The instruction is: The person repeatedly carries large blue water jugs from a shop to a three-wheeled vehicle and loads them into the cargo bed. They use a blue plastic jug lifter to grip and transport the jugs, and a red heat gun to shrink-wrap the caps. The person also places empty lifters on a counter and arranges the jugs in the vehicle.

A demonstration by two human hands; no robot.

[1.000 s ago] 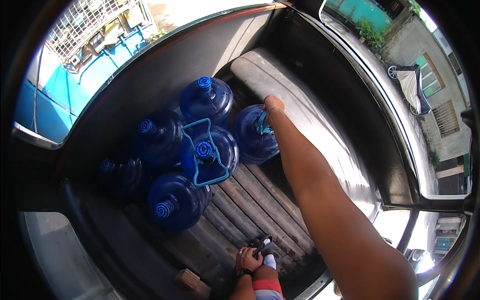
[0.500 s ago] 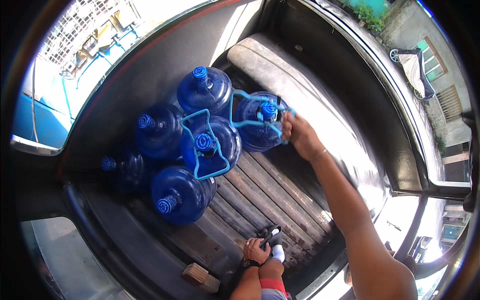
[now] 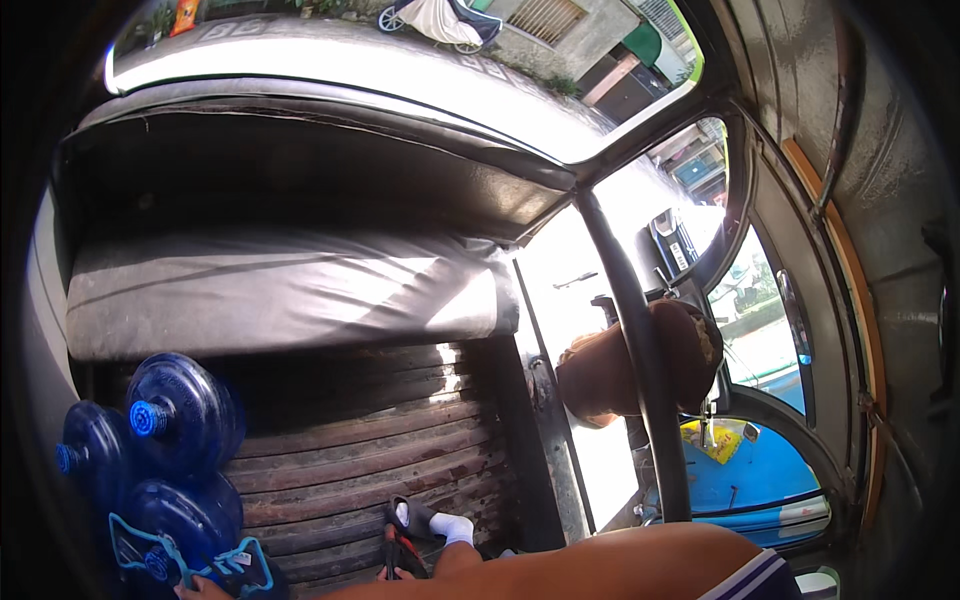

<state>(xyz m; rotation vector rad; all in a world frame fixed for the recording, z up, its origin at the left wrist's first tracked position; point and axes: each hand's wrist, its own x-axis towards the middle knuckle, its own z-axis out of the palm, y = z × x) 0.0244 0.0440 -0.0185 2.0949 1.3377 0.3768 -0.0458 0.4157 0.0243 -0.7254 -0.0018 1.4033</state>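
Observation:
Low at the left edge, my right hand [image 3: 203,589] is closed on a light blue carrying handle [image 3: 247,565], partly cut off by the frame. A second light blue handle frame [image 3: 124,545] sits beside it, around the neck of a blue water jug [image 3: 188,515]. My right forearm [image 3: 560,572] stretches along the bottom. Near my foot, the fingers of my left hand [image 3: 402,573] show beside a dark, partly red thing [image 3: 401,548] that I cannot make out. A bare-necked blue water jug [image 3: 185,415] stands by the seat, with another jug [image 3: 93,450] to its left.
A grey padded bench [image 3: 290,295] runs along the far side. Ridged floor boards [image 3: 370,450] lie between it and me. To the right are a dark upright post [image 3: 645,400], a brown rounded seat [image 3: 610,375] and an open doorway. A parked covered bike [image 3: 450,22] stands outside.
The view has swung to the right, so the jugs now sit at the lower left. My right hand has moved from the jug by the bench to the handled jug, with a light blue handle.

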